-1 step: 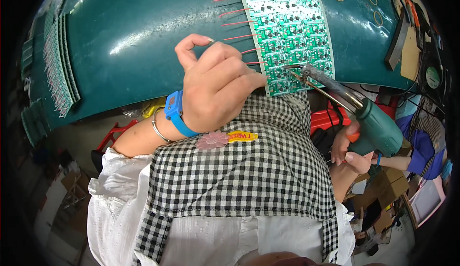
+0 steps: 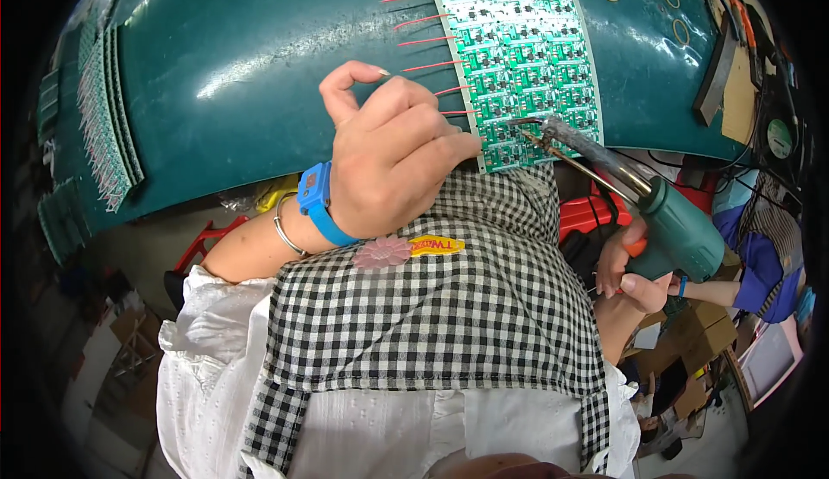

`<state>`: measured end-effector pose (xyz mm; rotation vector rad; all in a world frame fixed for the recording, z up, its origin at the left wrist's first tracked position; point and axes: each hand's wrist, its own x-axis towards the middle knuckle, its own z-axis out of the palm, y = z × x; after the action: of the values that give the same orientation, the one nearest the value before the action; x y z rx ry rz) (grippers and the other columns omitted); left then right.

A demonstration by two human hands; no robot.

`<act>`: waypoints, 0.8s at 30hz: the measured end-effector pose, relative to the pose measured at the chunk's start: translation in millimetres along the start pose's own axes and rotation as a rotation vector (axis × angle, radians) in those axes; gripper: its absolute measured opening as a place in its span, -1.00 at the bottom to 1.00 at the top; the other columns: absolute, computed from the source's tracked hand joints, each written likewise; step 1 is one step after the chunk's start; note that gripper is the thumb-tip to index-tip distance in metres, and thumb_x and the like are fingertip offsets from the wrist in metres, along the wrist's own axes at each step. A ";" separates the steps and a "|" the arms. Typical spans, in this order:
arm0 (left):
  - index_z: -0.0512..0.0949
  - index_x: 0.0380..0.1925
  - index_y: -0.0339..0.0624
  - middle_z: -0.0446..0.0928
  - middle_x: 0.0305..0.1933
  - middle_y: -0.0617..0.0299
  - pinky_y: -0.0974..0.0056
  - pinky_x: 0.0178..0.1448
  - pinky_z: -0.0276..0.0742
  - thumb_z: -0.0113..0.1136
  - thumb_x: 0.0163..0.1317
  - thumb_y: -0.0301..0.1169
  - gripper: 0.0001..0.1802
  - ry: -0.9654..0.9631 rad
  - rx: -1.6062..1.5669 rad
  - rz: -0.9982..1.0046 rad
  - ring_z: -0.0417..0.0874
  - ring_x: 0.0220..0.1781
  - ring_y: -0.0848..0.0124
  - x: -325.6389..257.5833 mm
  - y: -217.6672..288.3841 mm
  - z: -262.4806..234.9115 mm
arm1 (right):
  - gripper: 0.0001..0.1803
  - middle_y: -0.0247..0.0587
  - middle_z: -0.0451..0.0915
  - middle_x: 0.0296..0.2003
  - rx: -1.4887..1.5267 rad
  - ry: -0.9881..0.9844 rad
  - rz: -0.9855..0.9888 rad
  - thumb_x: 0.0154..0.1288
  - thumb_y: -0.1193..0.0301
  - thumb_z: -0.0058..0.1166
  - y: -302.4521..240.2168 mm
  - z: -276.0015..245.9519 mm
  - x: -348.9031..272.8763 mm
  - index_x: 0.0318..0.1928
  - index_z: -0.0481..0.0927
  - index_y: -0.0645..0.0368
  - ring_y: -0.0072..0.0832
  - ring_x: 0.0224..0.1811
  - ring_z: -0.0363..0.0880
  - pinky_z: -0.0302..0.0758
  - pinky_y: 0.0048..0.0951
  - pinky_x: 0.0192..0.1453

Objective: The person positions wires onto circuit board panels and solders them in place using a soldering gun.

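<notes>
Green circuit panel [image 2: 518,56] lies on the teal mat [image 2: 242,56], red wires [image 2: 423,43] sticking from its left edge. Left hand [image 2: 393,155], fingers curled, pinches at the panel's lower left edge. Right hand [image 2: 630,267] grips a soldering gun [image 2: 665,211], tip touching the panel's lower edge.

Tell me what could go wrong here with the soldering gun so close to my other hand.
1. The soldering gun in the right hand has its tip on the green circuit panel, close to the left hand fingertips at the panel's edge; a slip might burn them.
2. The tip also sits just above the checkered apron, so a dip could scorch the fabric.
3. The red wires jutting from the panel's left edge lie by the left hand and may get bent.
</notes>
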<state>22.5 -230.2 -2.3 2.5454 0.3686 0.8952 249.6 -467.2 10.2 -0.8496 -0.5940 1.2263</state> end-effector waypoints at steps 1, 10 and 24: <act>0.66 -0.48 -0.03 0.41 -0.51 0.49 -0.03 0.06 0.10 0.28 -0.23 -0.53 -0.78 0.002 -0.016 0.005 0.47 -0.36 0.47 -0.7 -0.9 3.0 | -0.44 0.03 0.46 -0.54 -0.001 0.002 0.001 -0.07 0.57 0.16 -0.2 0.2 -2.3 -0.04 0.31 0.60 -0.46 -0.79 0.36 0.43 -0.49 -0.71; 0.68 -0.39 -0.02 0.42 -0.53 0.45 0.06 0.10 0.12 0.37 -0.33 -0.63 -0.62 -0.019 -0.027 -0.023 0.51 -0.34 0.40 -0.5 0.4 4.2 | -0.46 -0.03 0.41 -0.51 -0.007 0.209 0.072 -0.12 0.59 0.16 5.5 8.6 -13.6 -0.08 0.30 0.60 -0.45 -0.77 0.37 0.44 -0.49 -0.70; 0.68 -0.40 0.00 0.44 -0.52 0.46 0.06 0.11 0.10 0.36 -0.32 -0.63 -0.63 -0.031 -0.028 -0.036 0.51 -0.33 0.39 -1.6 0.3 4.7 | -0.42 -0.04 0.40 -0.54 -0.034 0.334 0.096 -0.14 0.59 0.19 8.4 19.6 -18.4 -0.05 0.29 0.55 -0.44 -0.75 0.38 0.41 -0.49 -0.71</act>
<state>24.4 -232.4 -6.3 2.5159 0.3889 0.8403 224.8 -479.4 15.3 -1.0949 -0.3073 1.1298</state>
